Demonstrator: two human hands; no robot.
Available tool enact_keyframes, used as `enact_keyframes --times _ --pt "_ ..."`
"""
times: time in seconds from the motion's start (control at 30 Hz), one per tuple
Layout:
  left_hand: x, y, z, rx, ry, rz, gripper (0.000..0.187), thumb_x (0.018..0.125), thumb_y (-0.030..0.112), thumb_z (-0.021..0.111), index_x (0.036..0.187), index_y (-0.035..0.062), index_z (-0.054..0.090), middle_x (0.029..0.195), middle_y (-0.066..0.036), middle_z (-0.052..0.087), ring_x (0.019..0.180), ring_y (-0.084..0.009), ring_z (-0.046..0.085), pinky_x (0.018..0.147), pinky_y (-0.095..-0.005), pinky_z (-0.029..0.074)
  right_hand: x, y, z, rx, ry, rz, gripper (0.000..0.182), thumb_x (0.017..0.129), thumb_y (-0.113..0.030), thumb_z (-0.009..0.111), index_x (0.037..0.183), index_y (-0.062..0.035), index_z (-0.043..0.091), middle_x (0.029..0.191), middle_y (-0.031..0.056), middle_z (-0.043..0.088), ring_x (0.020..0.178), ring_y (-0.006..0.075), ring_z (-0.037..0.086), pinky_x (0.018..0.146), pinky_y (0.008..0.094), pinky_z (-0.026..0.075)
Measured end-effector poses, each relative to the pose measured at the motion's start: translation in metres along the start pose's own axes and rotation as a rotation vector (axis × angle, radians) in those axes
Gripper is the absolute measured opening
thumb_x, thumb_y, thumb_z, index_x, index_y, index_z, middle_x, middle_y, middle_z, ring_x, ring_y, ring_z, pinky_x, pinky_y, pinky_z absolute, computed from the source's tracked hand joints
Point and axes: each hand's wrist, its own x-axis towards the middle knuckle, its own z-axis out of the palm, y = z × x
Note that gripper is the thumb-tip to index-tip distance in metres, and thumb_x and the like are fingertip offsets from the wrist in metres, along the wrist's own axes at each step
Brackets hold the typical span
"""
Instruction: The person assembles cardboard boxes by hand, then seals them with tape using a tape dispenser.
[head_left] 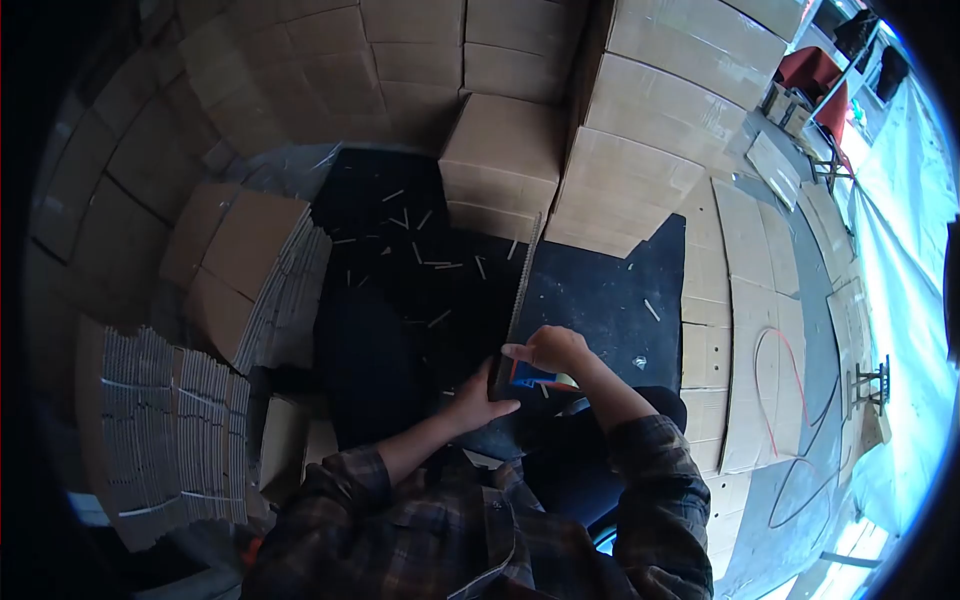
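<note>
Between my knees a thin cardboard piece [525,272] stands edge-on, its ragged corrugated edge running away from me. My left hand [474,402] is closed at its near end, fingers against the brown side and thumb stretched to the right. On the other side, my right hand [557,351] is curled in a fist just above a blue tool [524,376] with a red edge. A pale round part, like a tape roll, shows beside the blue. The tool looks like a tape dispenser, partly hidden by the hand and wrist.
Bundled flat cardboard [170,425] and another stack of flat sheets [255,250] stand at left. A closed carton [505,150] and tall stacked boxes [640,150] rise ahead. Cardboard scraps [437,265] litter the black floor mat. A red cord [770,390] lies on the right.
</note>
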Motion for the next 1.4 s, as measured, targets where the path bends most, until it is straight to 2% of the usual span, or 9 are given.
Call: enact_keyframes --times 0.07,0.13,0.27,0.4,0.5,0.67,0.73,0.87,1.4 --pt "0.009 0.006 -0.008 0.043 -0.048 0.016 0.098 0.081 0.033 0.074 0.151 0.0079 0.012 0.127 -0.021 0.054 0.114 -0.0308 0.058 0.089 -0.0411 0.052 0.007 0.004 0.008 -0.011 -0.011 -0.011 0.074 0.078 -0.079 0.05 0.089 -0.01 0.075 0.091 0.0149 0.07 0.093 0.0313 0.067 0.083 0.04 0.05" --pt "0.024 0.042 -0.034 -0.129 -0.075 -0.433 0.1 0.079 0.037 0.077 0.15 0.0052 0.015 0.105 -0.011 0.059 0.088 -0.0161 0.061 0.072 -0.0294 0.052 0.013 0.011 0.01 0.036 -0.044 -0.014 0.076 0.077 -0.08 0.049 0.089 -0.0101 0.075 0.091 0.0152 0.07 0.093 0.0319 0.067 0.083 0.0412 0.05" --pt "0.081 0.026 -0.044 -0.293 0.232 -0.245 0.097 0.082 0.045 0.073 0.151 0.0057 0.017 0.081 0.0 0.05 0.07 -0.0082 0.049 0.065 -0.0232 0.046 0.01 0.009 0.006 0.043 -0.115 0.011 0.079 0.076 -0.082 0.047 0.09 -0.0102 0.076 0.091 0.0154 0.07 0.092 0.0331 0.067 0.085 0.0445 0.049" --pt "0.141 0.011 -0.033 -0.279 0.269 -0.074 0.091 0.083 0.045 0.073 0.15 0.0067 0.024 0.085 0.0 0.053 0.073 -0.0081 0.05 0.067 -0.0231 0.047 0.009 0.008 0.007 0.019 -0.098 0.015 0.078 0.077 -0.082 0.046 0.088 -0.0102 0.075 0.09 0.0144 0.07 0.091 0.0324 0.067 0.085 0.0455 0.048" --pt "0.159 0.002 -0.025 -0.382 0.162 -0.049 0.073 0.087 0.042 0.069 0.145 0.0101 0.039 0.103 -0.006 0.064 0.093 -0.0122 0.059 0.084 -0.0265 0.047 0.01 0.012 0.007 0.024 -0.137 0.006 0.076 0.079 -0.08 0.046 0.087 -0.0099 0.075 0.089 0.0138 0.07 0.088 0.0316 0.068 0.083 0.043 0.049" --pt "0.152 -0.001 -0.029 -0.563 0.253 0.066 0.062 0.09 0.031 0.065 0.144 0.0113 0.041 0.106 -0.011 0.064 0.096 -0.0187 0.062 0.087 -0.0328 0.049 -0.008 0.006 0.0 0.143 -0.134 0.002 0.068 0.086 -0.07 0.047 0.08 -0.0078 0.074 0.079 0.015 0.068 0.079 0.0308 0.067 0.078 0.04 0.05" --pt "0.156 0.005 -0.036 0.138 0.333 0.08 0.061 0.087 0.018 0.062 0.144 0.014 0.039 0.111 -0.015 0.058 0.098 -0.0277 0.061 0.088 -0.0379 0.05 -0.01 -0.001 0.01 0.058 -0.072 0.034 0.063 0.089 -0.063 0.046 0.082 -0.0078 0.074 0.081 0.0153 0.069 0.081 0.0311 0.067 0.078 0.0402 0.05" --pt "0.166 0.035 -0.025 0.317 0.296 -0.009 0.07 0.082 0.009 0.057 0.147 0.0159 0.031 0.119 -0.019 0.05 0.106 -0.0376 0.057 0.09 -0.0445 0.049 -0.021 -0.012 0.015 -0.12 0.115 0.07 0.051 0.093 -0.046 0.041 0.086 -0.0064 0.073 0.086 0.0162 0.07 0.087 0.0321 0.068 0.081 0.0413 0.052" --pt "0.057 -0.003 -0.066 0.328 0.372 0.132 0.073 0.082 0.0 0.058 0.148 0.0116 0.028 0.114 -0.019 0.049 0.101 -0.0394 0.056 0.086 -0.0445 0.05 -0.001 0.017 -0.008 -0.187 0.537 0.208 0.05 0.095 -0.044 0.041 0.082 -0.0071 0.072 0.082 0.0177 0.07 0.081 0.0347 0.069 0.073 0.045 0.055"
